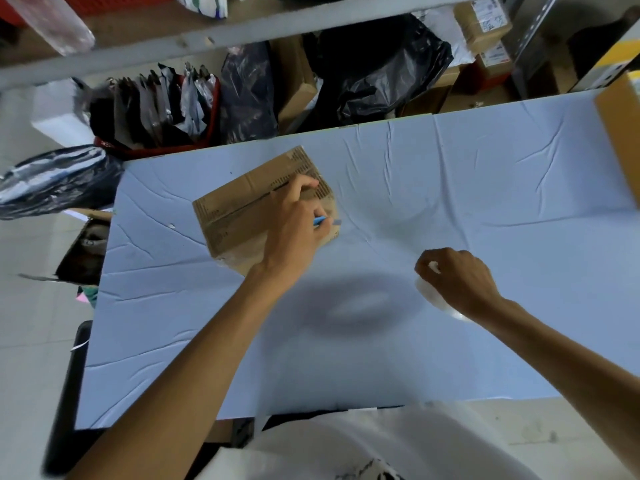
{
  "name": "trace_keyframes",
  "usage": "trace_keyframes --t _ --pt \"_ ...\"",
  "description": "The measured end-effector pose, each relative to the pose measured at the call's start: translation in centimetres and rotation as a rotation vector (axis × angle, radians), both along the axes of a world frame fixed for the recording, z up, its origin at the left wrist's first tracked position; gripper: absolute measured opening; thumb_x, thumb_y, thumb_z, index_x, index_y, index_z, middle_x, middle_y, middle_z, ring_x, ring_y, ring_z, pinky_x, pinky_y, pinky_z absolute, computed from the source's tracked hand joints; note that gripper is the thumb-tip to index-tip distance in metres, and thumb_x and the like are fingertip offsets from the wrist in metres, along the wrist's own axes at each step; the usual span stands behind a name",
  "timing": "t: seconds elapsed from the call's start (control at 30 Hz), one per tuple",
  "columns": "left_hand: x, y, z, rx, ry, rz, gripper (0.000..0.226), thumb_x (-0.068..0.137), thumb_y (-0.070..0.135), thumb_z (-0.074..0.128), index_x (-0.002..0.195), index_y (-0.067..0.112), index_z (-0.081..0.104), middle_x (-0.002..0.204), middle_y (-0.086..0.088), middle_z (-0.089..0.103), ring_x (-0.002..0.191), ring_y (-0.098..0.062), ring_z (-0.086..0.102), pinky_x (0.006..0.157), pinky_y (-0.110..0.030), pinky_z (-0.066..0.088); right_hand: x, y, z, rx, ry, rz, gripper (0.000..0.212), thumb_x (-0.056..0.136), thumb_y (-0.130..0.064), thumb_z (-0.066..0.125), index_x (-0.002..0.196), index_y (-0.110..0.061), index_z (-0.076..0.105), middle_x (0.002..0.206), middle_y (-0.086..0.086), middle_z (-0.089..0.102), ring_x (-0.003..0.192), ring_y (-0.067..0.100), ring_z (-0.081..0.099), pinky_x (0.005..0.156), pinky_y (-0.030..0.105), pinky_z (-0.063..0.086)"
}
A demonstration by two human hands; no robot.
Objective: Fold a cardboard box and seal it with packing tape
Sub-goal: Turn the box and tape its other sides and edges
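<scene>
Lying flat on the blue-covered table, the cardboard box is sitting under the person's left hand, whose fingers are curling round a blue tool while resting on the cardboard. Right of the box and nearer the person, the right hand is gripping a clear tape roll with curled fingers.

A flattened brown cardboard box, dark print along its far right edge, lies askew on the far left of the blue table, while the clear tape roll sits well right and nearer, gripped under the right hand.
</scene>
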State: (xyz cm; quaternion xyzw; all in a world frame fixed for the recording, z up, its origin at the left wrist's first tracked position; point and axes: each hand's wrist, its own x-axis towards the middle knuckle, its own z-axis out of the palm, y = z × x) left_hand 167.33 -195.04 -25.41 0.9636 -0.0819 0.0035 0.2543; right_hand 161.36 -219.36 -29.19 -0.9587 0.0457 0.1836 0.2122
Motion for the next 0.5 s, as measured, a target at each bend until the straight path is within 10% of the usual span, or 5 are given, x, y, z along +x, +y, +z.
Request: trace_keyframes --t 0.23,0.33,0.5 --pt "-1.0 0.2 -0.3 -0.016 -0.012 -0.031 0.016 0.083 0.009 0.069 0.069 0.002 0.065 0.133 -0.005 0.046 0.112 -0.025 0.050 0.087 -0.029 0.044 0.1 0.9 -2.1 -0.130 0.012 0.174 0.029 0.092 -0.032 0.047 0.117 -0.032 0.062 0.104 0.008 0.070 0.094 0.032 0.064 0.070 0.032 0.041" --pt "-0.8 0.2 -0.1 -0.005 -0.002 -0.026 0.017 0.083 0.010 0.068 0.068 0.003 0.065 0.133 -0.004 0.046 0.115 -0.027 0.048 0.088 -0.037 0.046 -0.3 1.3 -2.5 -0.182 0.083 0.267 0.076 0.089 -0.030 0.053 0.147 -0.049 0.008 0.093 0.010 0.067 0.085 0.029 0.064 0.064 0.033 0.042" --pt "-1.1 0.6 0.1 0.036 -0.080 -0.058 0.016 0.085 0.012 0.068 0.072 0.005 0.064 0.129 -0.007 0.051 0.132 -0.028 0.041 0.101 -0.029 0.036 -1.1 2.2 -3.6 -0.266 -0.093 0.307 0.079 0.092 -0.041 0.055 0.152 -0.019 0.009 0.096 0.007 0.067 0.087 0.027 0.064 0.072 0.035 0.048"
